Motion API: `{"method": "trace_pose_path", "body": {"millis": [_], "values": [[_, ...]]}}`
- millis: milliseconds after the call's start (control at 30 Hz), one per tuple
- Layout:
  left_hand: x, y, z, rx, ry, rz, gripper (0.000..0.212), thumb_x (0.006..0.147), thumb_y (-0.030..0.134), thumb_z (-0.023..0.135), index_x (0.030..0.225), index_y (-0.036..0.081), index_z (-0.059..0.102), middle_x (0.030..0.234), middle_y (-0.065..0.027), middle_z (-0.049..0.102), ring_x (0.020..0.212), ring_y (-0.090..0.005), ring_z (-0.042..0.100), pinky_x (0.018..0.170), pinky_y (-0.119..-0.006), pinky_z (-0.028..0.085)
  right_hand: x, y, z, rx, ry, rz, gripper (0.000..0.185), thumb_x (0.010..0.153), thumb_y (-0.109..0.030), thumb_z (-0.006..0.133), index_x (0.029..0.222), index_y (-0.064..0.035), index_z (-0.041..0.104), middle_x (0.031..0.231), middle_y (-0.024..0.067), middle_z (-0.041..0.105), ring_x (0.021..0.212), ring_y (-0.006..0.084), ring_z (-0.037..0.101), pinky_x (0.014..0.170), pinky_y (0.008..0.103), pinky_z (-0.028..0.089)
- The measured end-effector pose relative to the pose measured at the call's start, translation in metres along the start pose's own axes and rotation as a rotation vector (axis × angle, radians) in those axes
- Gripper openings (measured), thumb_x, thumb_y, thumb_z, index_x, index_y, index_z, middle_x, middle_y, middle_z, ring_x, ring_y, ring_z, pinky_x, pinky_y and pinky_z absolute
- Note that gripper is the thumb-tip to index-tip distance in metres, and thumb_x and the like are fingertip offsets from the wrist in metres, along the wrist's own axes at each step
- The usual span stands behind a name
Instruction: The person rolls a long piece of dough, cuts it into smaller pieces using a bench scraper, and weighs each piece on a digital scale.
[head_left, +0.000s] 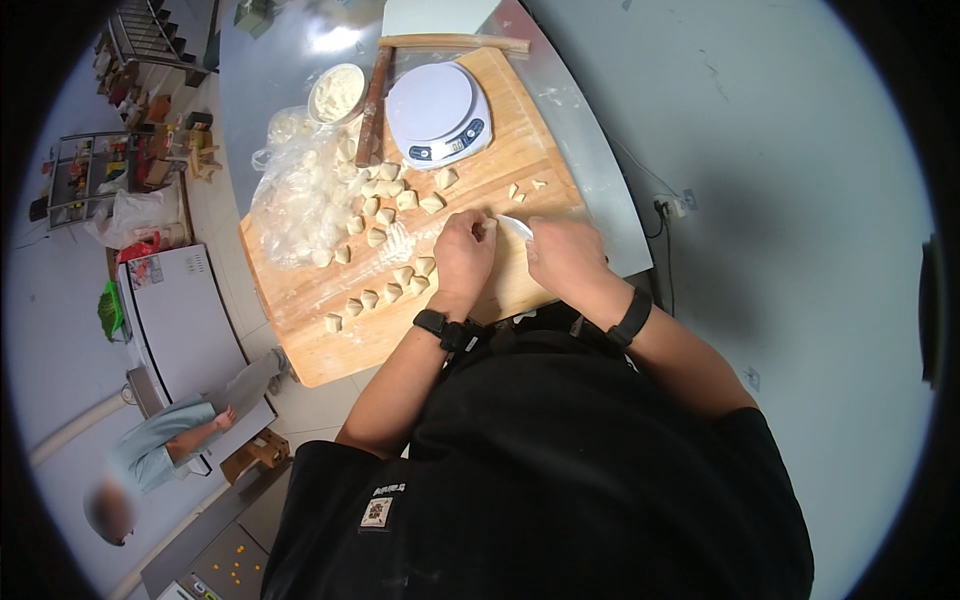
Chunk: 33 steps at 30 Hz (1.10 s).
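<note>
My right hand is closed on the handle of a small knife, whose pale blade points left toward my other hand. My left hand is curled just left of the blade tip. A small pale bit that looks like dough shows at its fingertips; the rest is hidden by the fingers. Both hands are over the near right part of a wooden board. Cut dough pieces lie in a loose row left of my left hand. Beyond it is another cluster of dough pieces, and small dough scraps lie ahead of the knife.
A white digital kitchen scale stands on the board's far part. Beside it are a dark rolling pin, a bowl of white dough or flour and clear plastic over dough. A wall rises at right. A person stands left, by a white freezer.
</note>
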<state>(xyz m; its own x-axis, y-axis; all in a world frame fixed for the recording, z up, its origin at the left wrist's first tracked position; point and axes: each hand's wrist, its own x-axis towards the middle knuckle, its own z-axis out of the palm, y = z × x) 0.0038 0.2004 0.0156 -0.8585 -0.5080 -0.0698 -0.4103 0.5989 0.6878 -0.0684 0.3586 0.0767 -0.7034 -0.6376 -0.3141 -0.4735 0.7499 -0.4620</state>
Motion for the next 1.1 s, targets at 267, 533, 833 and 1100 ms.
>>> {"method": "trace_pose_path", "body": {"millis": [267, 533, 833, 1100], "values": [[0.005, -0.003, -0.004, 0.062, -0.003, 0.02, 0.019, 0.083, 0.018, 0.074, 0.093, 0.002, 0.072, 0.088, -0.0152, 0.07, 0.076, -0.0278, 0.069, 0.071, -0.037, 0.056, 0.013, -0.016, -0.003, 0.006, -0.003, -0.011, 0.011, 0.08, -0.009, 0.061, 0.085, -0.0036, 0.069, 0.082, 0.0179, 0.071, 0.079, 0.0356, 0.07, 0.068, 0.0458, 0.055], [0.007, -0.007, -0.004, 0.044, 0.012, 0.074, 0.013, 0.082, 0.014, 0.069, 0.088, 0.002, 0.068, 0.084, -0.0179, 0.067, 0.074, -0.0359, 0.066, 0.068, -0.043, 0.054, 0.024, -0.023, -0.004, -0.027, -0.031, -0.043, 0.011, 0.08, -0.008, 0.062, 0.083, -0.0029, 0.07, 0.083, 0.0189, 0.071, 0.079, 0.0364, 0.071, 0.068, 0.0461, 0.055], [0.014, -0.008, -0.031, -0.072, -0.064, -0.143, 0.017, 0.082, 0.016, 0.071, 0.091, 0.002, 0.072, 0.081, -0.0168, 0.07, 0.074, -0.0322, 0.068, 0.069, -0.04, 0.055, 0.037, -0.03, -0.001, 0.005, 0.02, -0.073, 0.011, 0.079, -0.009, 0.064, 0.085, -0.0029, 0.07, 0.082, 0.0179, 0.07, 0.079, 0.0359, 0.07, 0.071, 0.0452, 0.055], [0.026, -0.054, -0.082, -0.082, 0.1, -0.293, 0.022, 0.085, 0.018, 0.074, 0.098, 0.001, 0.072, 0.079, -0.0113, 0.073, 0.07, -0.0217, 0.07, 0.068, -0.032, 0.055, -0.025, 0.031, -0.02, 0.032, 0.08, 0.087, 0.022, 0.086, -0.02, 0.064, 0.1, -0.0031, 0.068, 0.083, 0.0199, 0.068, 0.08, 0.0395, 0.066, 0.073, 0.0488, 0.052]]}}
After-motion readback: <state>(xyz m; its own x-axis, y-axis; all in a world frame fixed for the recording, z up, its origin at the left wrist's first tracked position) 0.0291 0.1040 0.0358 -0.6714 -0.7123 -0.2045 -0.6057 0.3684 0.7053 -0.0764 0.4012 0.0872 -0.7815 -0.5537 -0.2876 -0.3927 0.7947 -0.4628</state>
